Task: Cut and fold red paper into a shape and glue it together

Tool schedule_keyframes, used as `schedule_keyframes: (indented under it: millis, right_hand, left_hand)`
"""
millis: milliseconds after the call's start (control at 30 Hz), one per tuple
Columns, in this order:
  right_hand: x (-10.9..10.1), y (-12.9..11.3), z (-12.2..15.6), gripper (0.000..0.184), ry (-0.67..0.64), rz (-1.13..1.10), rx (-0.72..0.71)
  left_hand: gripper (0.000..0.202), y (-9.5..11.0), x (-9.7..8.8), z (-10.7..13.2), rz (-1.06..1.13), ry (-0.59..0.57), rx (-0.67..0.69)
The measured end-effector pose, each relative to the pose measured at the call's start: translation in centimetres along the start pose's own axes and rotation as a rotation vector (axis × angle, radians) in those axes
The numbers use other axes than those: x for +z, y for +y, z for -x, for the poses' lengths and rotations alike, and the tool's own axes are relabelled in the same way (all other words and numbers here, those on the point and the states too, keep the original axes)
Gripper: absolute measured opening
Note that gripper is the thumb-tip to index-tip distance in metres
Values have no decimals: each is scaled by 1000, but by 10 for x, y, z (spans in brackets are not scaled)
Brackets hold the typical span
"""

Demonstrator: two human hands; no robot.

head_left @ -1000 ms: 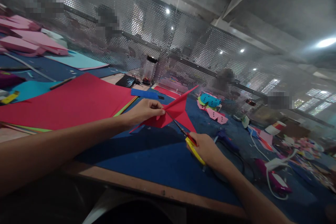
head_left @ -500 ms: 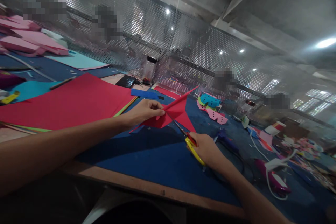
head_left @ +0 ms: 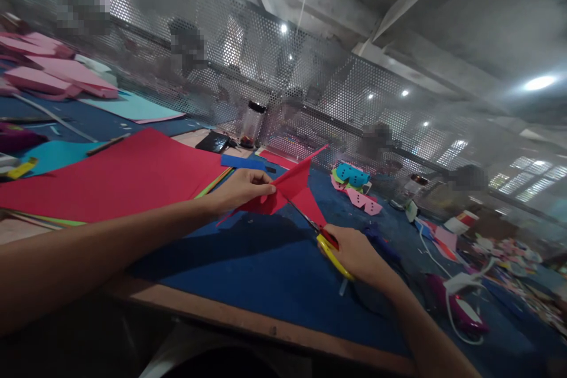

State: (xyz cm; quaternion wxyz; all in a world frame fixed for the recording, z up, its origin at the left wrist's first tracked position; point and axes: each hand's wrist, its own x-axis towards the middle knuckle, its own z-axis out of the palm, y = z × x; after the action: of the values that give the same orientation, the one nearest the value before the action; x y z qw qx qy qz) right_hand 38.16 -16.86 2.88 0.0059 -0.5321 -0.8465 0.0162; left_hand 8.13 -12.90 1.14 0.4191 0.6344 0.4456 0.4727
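Note:
My left hand [head_left: 248,189] pinches a folded piece of red paper [head_left: 296,180] between thumb and fingers, holding it above the blue table mat. My right hand [head_left: 354,253] is closed around the yellow and red handles of a pair of scissors [head_left: 333,255]. The scissor blades point up and left into the red paper, near my left fingertips. Part of the paper stands up as a flap above the blades, and another part hangs below them to the right.
Large red sheets [head_left: 137,180] lie stacked at left, beside a blue strip [head_left: 243,161]. Behind stand a clear jar [head_left: 252,124] and a perforated metal screen [head_left: 310,82]. Cut paper shapes [head_left: 352,176], a corded purple tool [head_left: 458,307] and paper scraps lie to the right.
My right hand and the scissors have shifted slightly right and down, with the blades still at the paper. My left hand keeps its pinch; the camera view has moved a little.

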Motion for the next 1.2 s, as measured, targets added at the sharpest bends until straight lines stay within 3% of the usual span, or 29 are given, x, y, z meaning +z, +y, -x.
schedule_keyframes:
  millis: [200, 333, 433, 600, 867, 1100, 1133, 1200]
  right_hand:
    - [-28, 53, 2, 31, 19, -94, 7]
    - [-41, 79, -28, 47, 35, 47, 136]
    - [-43, 86, -65, 51, 3, 223, 221]
    - [-40, 88, -120, 52, 7, 208, 287]
    - [-11, 89, -151, 29, 66, 138, 284]
    - [-12, 80, -122, 28, 372, -1, 202]
    - [-12, 75, -113, 28, 449, -26, 195]
    - [-11, 61, -92, 19, 747, -147, 39]
  left_hand:
    - [27, -9, -10, -7, -15, 65, 0]
    - [29, -10, -8, -7, 5, 5, 6]
    - [28, -6, -5, -4, 17, -38, 4]
    - [31, 3, -1, 3, 2, -120, -59]
    - [28, 3, 5, 9, 25, -261, -129]
    - [31, -2, 8, 15, 34, -391, -276]
    - [31, -3, 8, 15, 21, -415, -288]
    - [31, -5, 8, 16, -34, -481, -302]
